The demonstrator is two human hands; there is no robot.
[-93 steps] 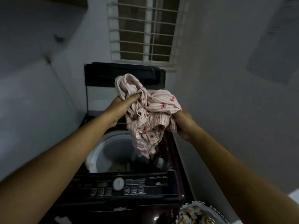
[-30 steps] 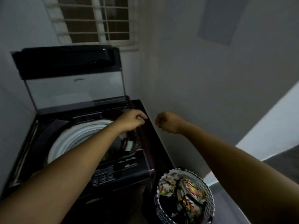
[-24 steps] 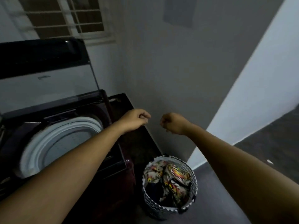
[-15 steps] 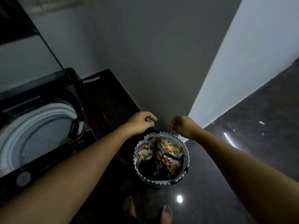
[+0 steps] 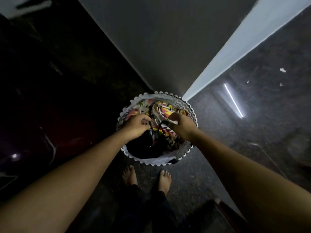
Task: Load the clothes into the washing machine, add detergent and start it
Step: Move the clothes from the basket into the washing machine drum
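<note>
The person bends over a round basket with a zigzag rim. It stands on the dark floor in the corner, just beside the dark side of the washing machine. The clothes are inside this basket. A printed cloth in yellow, red and white lies on top, toward the wall, and a dark garment fills the near part. 2 bare feet stand just in front of the basket.

The right hand has its fingers closed in a pinch on a pale edge of the printed cloth. The left hand has its fingers curled down onto the same pile. I cannot tell if they already hold a fold or only touch it.

I judge the cloth to be light and soft, with no stiffness, so it will probably hang down and stretch out when it is lifted. The pieces look tangled, so a neighbour may come up with it. A full handful from the middle of the bundle seems safer than a thin edge. The loose ends should be gathered so that nothing drops on the floor. A firm squeeze should do no harm.
</note>
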